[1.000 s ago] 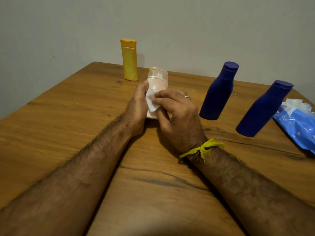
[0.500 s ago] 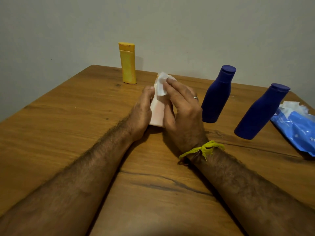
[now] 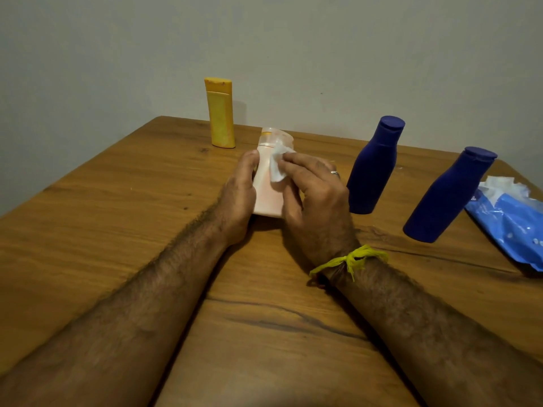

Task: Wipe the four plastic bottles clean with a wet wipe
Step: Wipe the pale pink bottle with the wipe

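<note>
Wooden table (image 3: 117,230), centre: my left hand (image 3: 239,201) clasped the upright pale pink bottle (image 3: 266,183) while my right hand (image 3: 316,198) pinched a wet wipe (image 3: 277,167) against its side.

Wooden table (image 3: 117,218): warm brown top, visible grain, dark crack-like streaks running across the near and right portions. Far edge appears to meet a plain grey-green wall (image 3: 323,48), unmarked, matte. Light dim and even; soft shadows fall on the wall and tabletop.
</note>
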